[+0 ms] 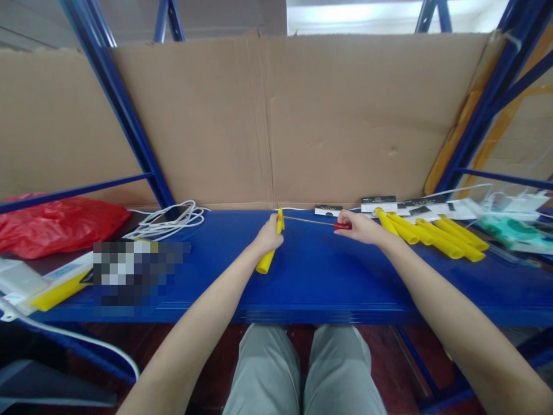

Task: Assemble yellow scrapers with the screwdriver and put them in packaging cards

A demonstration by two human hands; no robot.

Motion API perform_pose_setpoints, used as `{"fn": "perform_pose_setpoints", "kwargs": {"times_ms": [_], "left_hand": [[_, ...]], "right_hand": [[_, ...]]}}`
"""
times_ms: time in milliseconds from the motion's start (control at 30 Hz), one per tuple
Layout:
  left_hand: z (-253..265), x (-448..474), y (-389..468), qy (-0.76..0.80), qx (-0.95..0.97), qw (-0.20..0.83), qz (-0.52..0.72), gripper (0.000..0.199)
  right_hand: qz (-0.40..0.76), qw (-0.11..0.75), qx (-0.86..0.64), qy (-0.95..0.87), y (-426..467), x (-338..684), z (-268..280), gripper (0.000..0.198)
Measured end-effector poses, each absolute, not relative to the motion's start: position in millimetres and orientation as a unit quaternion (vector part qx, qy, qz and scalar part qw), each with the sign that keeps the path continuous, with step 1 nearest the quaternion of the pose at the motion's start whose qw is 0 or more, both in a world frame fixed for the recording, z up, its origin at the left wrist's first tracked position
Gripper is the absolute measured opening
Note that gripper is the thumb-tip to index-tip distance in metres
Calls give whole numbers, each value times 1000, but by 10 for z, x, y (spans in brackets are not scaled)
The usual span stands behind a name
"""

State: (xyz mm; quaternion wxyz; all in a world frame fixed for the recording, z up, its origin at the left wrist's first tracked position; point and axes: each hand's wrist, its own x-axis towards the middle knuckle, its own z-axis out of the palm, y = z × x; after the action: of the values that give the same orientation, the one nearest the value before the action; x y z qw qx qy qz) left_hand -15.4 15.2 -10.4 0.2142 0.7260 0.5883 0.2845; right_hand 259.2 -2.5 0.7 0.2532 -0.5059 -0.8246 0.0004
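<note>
Over one bench [311,282], two hands [268,235] grip one yellow tube [265,263], one screwdriver [342,226].

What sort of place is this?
Perhaps a small workshop or assembly area: a blue worktop, a red-handled tool in the right hand and grouped yellow tubes suggest it.

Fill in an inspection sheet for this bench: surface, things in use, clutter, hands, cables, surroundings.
Surface: smooth blue bench top.
Things in use: yellow tube-shaped piece; red-handled tool with a thin shaft, its far end at or near the piece's upper end.
Clutter: loose yellow tubes and black-and-white flat boxes to the right; crumpled red plastic bag far left.
Hands: left hand grips the piece; right hand grips the tool's handle.
Cables: coiled white cable, back left; another white cable, front left.
Surroundings: brown cardboard panel behind; blue metal posts.
</note>
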Motion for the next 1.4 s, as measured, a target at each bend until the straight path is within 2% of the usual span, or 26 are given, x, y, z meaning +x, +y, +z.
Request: {"fn": "perform_pose_setpoints", "kwargs": {"times_ms": [100,233,433,600,733,967,1167,1400], "left_hand": [[-105,-154,156,591,725,214,284,60],[-113,-160,167,586,727,217,286,59],[-105,-154,153,580,731,217,285,59],[-88,-144,134,586,730,214,280,58],[-101,-145,145,583,724,221,295,58],[-117,-140,154,577,713,233,322,59],[-115,-135,145,570,710,238,339,58],[-104,-133,139,574,717,223,326,58]], "right_hand": [[-22,239,-518,-821,-48,2586,26,15],[1,213,-518,-829,-82,2557,54,18],[14,253,-510,-822,-55,2582,20,20],[-12,234,-513,-826,-50,2597,26,13],[11,219,-517,-828,-53,2578,32,13],[40,251,-515,-819,-42,2571,11,18],[7,214,-522,-825,-55,2564,36,15],[25,193,-519,-832,-84,2547,52,15]]}}
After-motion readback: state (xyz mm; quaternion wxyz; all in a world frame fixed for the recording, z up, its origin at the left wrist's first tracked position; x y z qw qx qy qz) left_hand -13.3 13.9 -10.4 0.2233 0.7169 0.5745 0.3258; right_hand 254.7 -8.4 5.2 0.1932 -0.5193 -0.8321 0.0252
